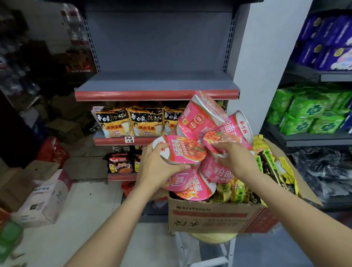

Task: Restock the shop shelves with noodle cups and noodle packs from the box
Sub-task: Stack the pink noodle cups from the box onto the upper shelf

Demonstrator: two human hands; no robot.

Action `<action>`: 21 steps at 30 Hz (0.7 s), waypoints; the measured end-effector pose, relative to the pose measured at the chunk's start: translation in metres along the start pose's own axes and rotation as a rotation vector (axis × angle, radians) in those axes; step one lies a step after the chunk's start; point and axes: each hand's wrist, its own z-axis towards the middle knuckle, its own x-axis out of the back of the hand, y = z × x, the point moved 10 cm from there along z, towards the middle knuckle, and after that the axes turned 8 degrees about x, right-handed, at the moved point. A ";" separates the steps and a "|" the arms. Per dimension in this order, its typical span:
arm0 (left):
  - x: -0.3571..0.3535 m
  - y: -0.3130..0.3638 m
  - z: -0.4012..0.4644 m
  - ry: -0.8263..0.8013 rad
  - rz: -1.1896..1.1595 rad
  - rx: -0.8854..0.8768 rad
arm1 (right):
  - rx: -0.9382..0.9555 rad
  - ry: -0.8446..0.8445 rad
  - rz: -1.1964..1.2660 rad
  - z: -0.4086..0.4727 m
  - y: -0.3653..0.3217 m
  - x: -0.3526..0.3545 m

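A cardboard box (209,213) rests on a white stool, filled with pink noodle cups and yellow-green noodle packs (267,163). My left hand (156,167) grips a pink noodle cup (181,152) by its lid rim. My right hand (234,156) holds another pink cup (220,139) at its plastic-wrapped lid. Two more pink cups (201,114) lean above them, lifted against the shelf front. The grey shelf (155,79) directly ahead carries nothing. The shelf below it holds orange and black noodle packs (131,124).
A white stool (205,262) carries the box. Cartons (46,195) lie on the floor at left. At right, another rack (320,137) holds green and purple packets. Dark red packs (120,163) sit on a lower shelf.
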 end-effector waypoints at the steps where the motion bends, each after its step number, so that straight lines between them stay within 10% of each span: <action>1: 0.002 0.001 -0.001 0.004 -0.009 -0.013 | -0.005 0.009 -0.002 -0.001 0.001 0.001; 14: 0.034 0.013 -0.030 0.085 -0.077 -0.054 | 0.083 -0.076 0.076 -0.024 -0.024 -0.009; 21: 0.039 0.031 -0.047 0.120 -0.071 -0.090 | -0.364 0.121 0.209 -0.041 0.030 0.006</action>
